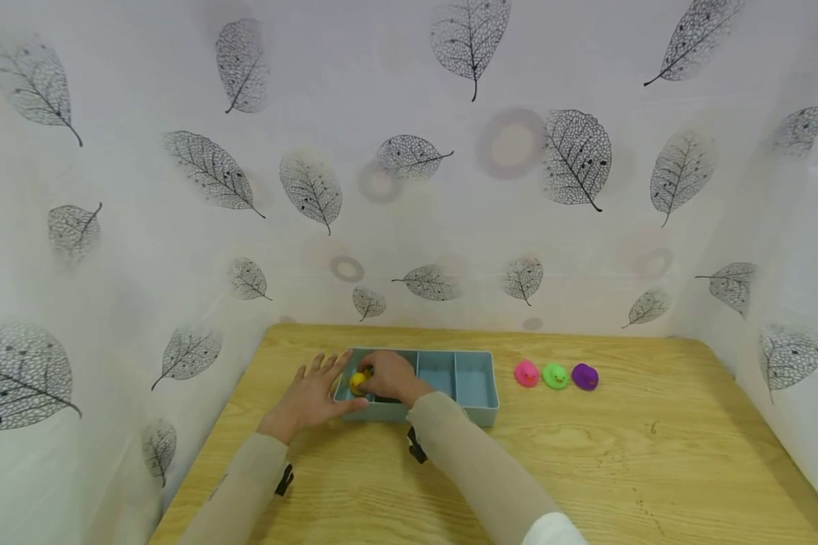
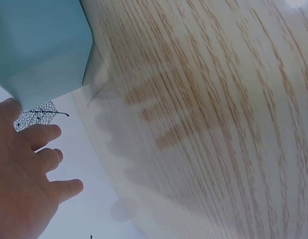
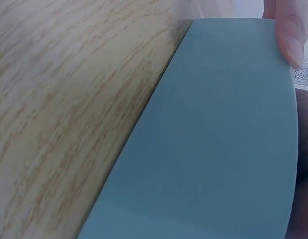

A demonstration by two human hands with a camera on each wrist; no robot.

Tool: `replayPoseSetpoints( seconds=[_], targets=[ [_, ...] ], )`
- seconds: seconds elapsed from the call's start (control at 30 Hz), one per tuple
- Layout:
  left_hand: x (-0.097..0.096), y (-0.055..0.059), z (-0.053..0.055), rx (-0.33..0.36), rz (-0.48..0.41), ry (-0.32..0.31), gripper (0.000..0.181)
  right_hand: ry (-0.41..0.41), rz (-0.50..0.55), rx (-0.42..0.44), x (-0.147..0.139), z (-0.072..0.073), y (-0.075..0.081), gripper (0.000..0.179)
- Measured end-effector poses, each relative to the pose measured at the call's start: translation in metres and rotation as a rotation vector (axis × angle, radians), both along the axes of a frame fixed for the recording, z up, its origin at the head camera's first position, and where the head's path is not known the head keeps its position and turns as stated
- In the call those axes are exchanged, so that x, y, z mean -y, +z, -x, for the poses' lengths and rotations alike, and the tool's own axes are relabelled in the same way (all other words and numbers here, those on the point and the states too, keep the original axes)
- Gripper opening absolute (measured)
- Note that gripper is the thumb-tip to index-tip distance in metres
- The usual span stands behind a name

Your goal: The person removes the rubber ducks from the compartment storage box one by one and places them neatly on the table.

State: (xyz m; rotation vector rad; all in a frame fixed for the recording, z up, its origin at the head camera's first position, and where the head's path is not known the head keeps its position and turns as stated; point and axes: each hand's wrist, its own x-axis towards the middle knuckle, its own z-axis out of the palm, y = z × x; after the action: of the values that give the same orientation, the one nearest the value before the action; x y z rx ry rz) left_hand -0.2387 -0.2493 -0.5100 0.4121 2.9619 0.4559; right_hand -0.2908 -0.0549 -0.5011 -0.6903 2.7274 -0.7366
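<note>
A blue-grey divided box (image 1: 476,382) stands on the wooden table, its compartments in a row. In its left end compartment is a yellow rubber duck (image 1: 357,384). My right hand (image 1: 390,374) reaches over the box from the right and pinches this duck; part of the grip is hidden behind the fingers. My left hand (image 1: 312,400) spreads its fingers at the box's left end, with the thumb along the front left corner. In the left wrist view, the left hand (image 2: 24,169) has its fingers apart beside the box wall (image 2: 49,55). The right wrist view is mostly box wall (image 3: 203,129).
Right of the box, a pink rubber duck (image 1: 527,373), a green one (image 1: 555,375) and a purple one (image 1: 585,376) stand in a row on the table (image 1: 627,446). Behind and at the sides hangs a pale leaf-patterned curtain (image 1: 409,219).
</note>
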Motion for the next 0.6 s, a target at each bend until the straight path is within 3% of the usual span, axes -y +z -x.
replayPoseSetpoints(
  seconds=[0.6],
  targets=[
    [0.0005,-0.0002,-0.0001,-0.002,-0.005,-0.003,0.106,0.046,-0.005,-0.053,-0.0027,-0.0006,0.0030,0.034]
  ],
)
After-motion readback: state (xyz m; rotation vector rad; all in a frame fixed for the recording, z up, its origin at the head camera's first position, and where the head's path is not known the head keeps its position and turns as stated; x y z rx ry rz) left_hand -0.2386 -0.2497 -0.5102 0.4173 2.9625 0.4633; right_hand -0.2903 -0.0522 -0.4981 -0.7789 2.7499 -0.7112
